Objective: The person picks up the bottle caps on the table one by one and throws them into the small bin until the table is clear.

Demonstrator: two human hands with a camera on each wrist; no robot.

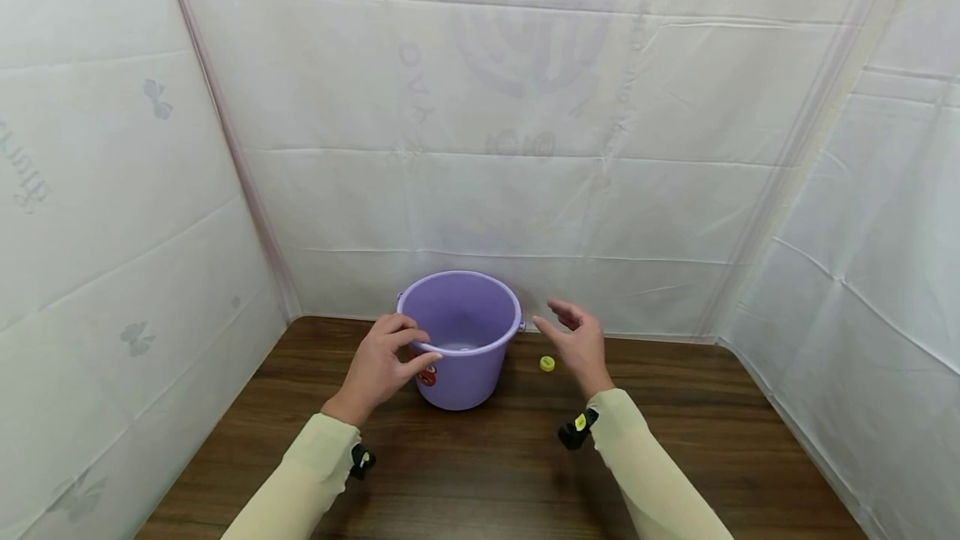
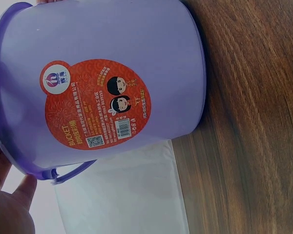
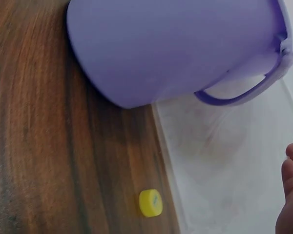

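Observation:
A purple bucket (image 1: pixel 459 382) stands upright on the wooden table. Its red label (image 2: pixel 97 105) fills much of the left wrist view. My left hand (image 1: pixel 381 363) holds the bucket's rim at the left front, its fingers reaching over the edge. To the right of the rim, my right hand (image 1: pixel 582 345) is raised with fingers spread and grips nothing; a gap separates it from the bucket. Below that hand, a small yellow cylinder (image 3: pixel 150 203) sits on the table, right of the bucket. The bucket's handle (image 3: pixel 239 97) hangs at its far side.
The brown wooden table (image 1: pixel 450 482) extends toward me and to both sides. White sheeting (image 1: pixel 525 190) walls off the back, left and right. A black wrist device (image 1: pixel 576 430) is strapped near the right cuff, another (image 1: pixel 362 462) near the left.

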